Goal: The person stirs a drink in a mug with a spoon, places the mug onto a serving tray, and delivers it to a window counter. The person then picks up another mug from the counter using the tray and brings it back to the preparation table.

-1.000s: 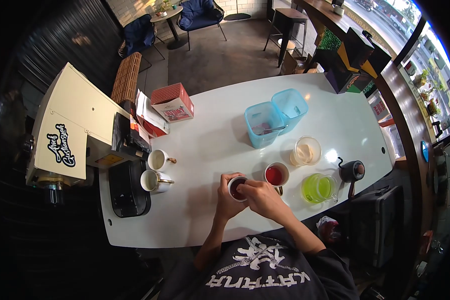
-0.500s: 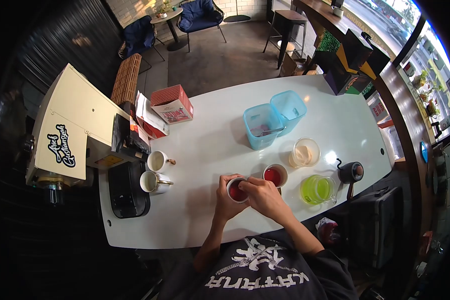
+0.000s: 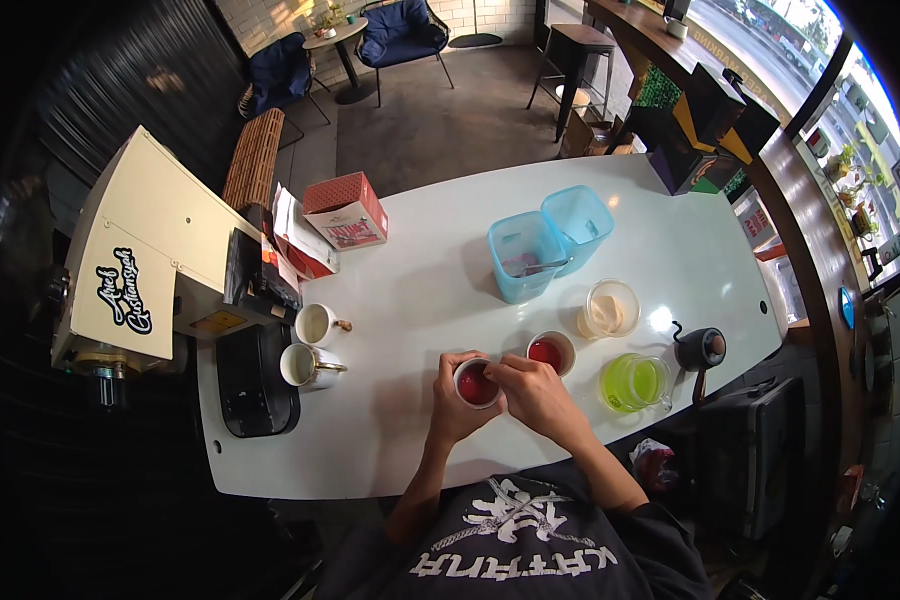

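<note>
A white cup of red liquid (image 3: 475, 385) stands near the front of the white table. Wrapped round its left side is my left hand (image 3: 452, 402). My right hand (image 3: 532, 392) is closed at the cup's right rim, fingers pinched; whatever they may hold there is hidden. Just behind my right hand is a second cup with red liquid (image 3: 547, 353). To the right stand a clear cup with pale contents (image 3: 608, 310) and a glass jug of green liquid (image 3: 634, 383).
Two blue containers (image 3: 523, 255) stand farther back, one with a utensil inside. White mugs (image 3: 313, 366) sit at the left beside a cream machine (image 3: 135, 250). A red and white box (image 3: 346, 210) is behind them. A black kettle (image 3: 702, 347) is at the right.
My right hand has shifted slightly from over the held cup toward its right rim, and more of the red liquid shows. My left hand has kept its hold.
</note>
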The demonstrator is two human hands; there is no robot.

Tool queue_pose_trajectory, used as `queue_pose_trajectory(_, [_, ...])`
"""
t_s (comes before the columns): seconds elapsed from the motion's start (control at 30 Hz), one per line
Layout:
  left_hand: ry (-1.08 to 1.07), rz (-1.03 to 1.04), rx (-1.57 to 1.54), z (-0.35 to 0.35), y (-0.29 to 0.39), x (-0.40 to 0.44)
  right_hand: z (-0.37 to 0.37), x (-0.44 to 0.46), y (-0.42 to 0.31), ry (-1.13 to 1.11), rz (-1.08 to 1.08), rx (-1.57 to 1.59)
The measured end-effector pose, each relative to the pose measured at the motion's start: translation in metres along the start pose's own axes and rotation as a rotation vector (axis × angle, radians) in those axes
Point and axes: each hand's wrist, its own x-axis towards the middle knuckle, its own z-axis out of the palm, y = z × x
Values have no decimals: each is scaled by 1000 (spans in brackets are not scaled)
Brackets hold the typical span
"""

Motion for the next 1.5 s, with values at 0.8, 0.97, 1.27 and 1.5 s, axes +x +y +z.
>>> queue_pose_trajectory(0.8, [-4,-9,6,0,-1,0,11,4,-2,57,39,96])
queue_pose_trajectory(0.97, [-11,-19,-12,0,3,1,8,-1,-5,-71,-9,93])
queue_pose_trajectory(1.27, [-19,2,19,0,-3,0,10,5,2,88,63,86])
queue_pose_trajectory(1.5, [-9,5,-26,1,-4,1,13,4,-4,23,32,156])
